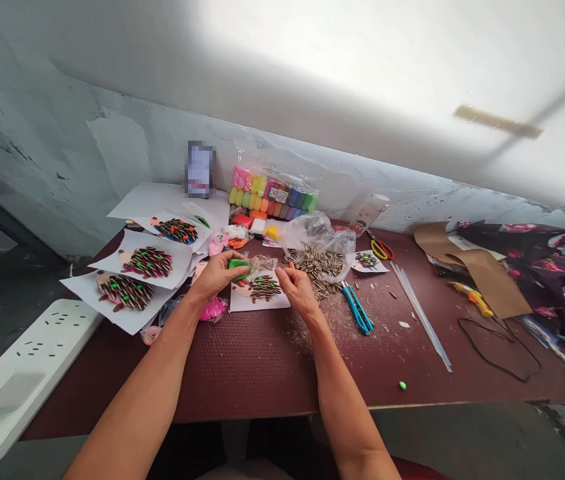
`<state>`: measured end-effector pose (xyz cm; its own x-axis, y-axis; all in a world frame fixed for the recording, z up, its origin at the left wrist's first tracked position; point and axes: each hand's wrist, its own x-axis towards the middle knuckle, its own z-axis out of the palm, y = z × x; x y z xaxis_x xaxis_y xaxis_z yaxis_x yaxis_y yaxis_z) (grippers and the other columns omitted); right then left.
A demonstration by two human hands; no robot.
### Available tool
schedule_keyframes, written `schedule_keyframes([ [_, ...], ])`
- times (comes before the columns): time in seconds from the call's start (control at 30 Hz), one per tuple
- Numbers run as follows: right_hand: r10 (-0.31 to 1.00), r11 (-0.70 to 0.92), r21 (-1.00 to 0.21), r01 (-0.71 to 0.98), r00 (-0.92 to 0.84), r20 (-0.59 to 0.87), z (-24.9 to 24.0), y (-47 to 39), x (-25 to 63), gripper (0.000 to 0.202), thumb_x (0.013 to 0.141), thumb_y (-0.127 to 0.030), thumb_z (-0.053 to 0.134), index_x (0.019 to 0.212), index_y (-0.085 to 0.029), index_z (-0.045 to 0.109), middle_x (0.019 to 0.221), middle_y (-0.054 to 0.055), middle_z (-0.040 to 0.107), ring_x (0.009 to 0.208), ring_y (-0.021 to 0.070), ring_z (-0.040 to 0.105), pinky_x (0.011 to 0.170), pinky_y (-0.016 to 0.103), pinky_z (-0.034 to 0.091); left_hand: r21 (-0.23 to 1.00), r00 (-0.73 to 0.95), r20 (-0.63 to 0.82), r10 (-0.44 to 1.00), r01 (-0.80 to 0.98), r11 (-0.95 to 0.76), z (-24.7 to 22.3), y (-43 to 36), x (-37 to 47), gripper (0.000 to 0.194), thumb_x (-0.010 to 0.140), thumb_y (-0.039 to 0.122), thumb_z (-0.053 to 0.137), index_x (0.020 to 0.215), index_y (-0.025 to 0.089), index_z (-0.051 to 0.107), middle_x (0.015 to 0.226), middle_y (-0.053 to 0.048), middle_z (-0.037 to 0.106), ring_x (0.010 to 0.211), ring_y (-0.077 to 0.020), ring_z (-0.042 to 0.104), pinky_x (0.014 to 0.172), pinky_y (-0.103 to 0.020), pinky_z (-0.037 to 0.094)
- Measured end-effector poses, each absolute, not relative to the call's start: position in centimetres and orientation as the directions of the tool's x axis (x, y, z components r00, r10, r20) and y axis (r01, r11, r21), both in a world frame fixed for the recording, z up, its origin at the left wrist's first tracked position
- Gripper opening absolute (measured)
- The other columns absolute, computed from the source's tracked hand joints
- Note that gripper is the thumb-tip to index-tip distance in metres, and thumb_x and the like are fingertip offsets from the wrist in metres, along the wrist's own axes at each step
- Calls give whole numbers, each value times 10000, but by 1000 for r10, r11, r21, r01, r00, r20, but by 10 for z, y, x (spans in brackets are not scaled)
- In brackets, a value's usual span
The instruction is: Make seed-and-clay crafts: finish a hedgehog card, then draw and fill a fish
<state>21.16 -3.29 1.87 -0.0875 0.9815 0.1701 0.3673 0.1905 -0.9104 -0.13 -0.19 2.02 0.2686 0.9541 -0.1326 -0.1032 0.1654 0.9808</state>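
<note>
My left hand (219,275) is closed on a lump of green modelling clay (239,268) with clear plastic wrap (263,265) around it. The fingertips of my right hand (298,287) are pinched together near the other end of the wrap; what they hold, if anything, is too small to make out. Below and between both hands lies a white card with a hedgehog picture (263,287), its spines made of striped sunflower seeds with green dots. Just right of my right hand, a heap of sunflower seeds (319,261) spills from a clear bag.
Finished-looking hedgehog cards (147,261) overlap at the left, near a white power strip (47,360). Coloured clay packs (272,197) stand against the wall. Rightward lie a blue utility knife (357,310), scissors (382,249), glue sticks (422,317), a glue gun (475,298) and a green clay bit (402,385).
</note>
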Motion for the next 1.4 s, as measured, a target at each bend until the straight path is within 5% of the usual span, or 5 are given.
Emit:
schedule_keyframes([
  [0.23, 985, 167, -921, 351, -101, 140, 21, -34, 213, 123, 794, -344, 695, 817, -234, 747, 651, -47, 596, 567, 106, 442, 848, 341, 487, 983, 268, -118, 956, -102, 150, 18, -1, -2, 415, 672, 366, 850, 905, 164, 571, 703, 21, 661, 582, -153, 696, 529, -261, 577],
  [0.6, 988, 149, -931, 332, -78, 131, 22, -35, 215, 303, 829, -488, 679, 703, -212, 659, 624, -40, 585, 603, 115, 458, 771, 297, 504, 983, 260, -123, 958, -99, 153, 21, -3, -1, 352, 693, 304, 834, 895, 152, 589, 739, 17, 658, 578, -137, 688, 528, -254, 577],
  [0.9, 985, 158, -926, 343, -117, 124, 21, -35, 216, 95, 770, -301, 735, 830, -229, 753, 665, -51, 637, 565, 96, 485, 810, 327, 498, 978, 254, -146, 956, -107, 178, 21, -3, 0, 298, 714, 240, 807, 886, 155, 580, 714, 17, 660, 569, -136, 686, 511, -240, 562],
  [1.1, 980, 188, -869, 458, -151, 133, 24, -36, 215, 78, 781, -264, 738, 709, -233, 739, 610, -71, 609, 518, 83, 430, 983, 412, 448, 978, 253, -147, 956, -107, 179, 21, -3, 0, 322, 701, 250, 817, 892, 155, 575, 717, 20, 655, 571, -140, 689, 516, -244, 564],
  [1.4, 966, 255, -740, 622, -204, 161, 20, -34, 213, 104, 815, -168, 717, 762, -240, 771, 705, -49, 655, 635, 110, 584, 1171, 467, 326, 976, 254, -138, 957, -126, 175, 22, -4, 0, 351, 674, 283, 819, 891, 152, 576, 690, 29, 654, 558, -144, 689, 501, -239, 555],
])
